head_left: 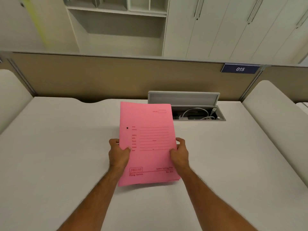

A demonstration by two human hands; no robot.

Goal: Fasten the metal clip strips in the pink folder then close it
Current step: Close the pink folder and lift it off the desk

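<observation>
A pink folder point(148, 144) is closed, its printed front cover facing up, held above the white desk point(58, 155) near the middle. My left hand point(119, 153) grips its left edge with the thumb on the cover. My right hand point(180, 152) grips the right edge the same way. One small dark hole shows near the folder's left edge. The metal clip strips are hidden inside.
An open cable hatch point(196, 112) with white cables sits in the desk just behind and right of the folder, its lid standing up. A beige partition point(116, 77) with a blue "015" sign point(240, 69) runs along the back. White cabinets stand beyond.
</observation>
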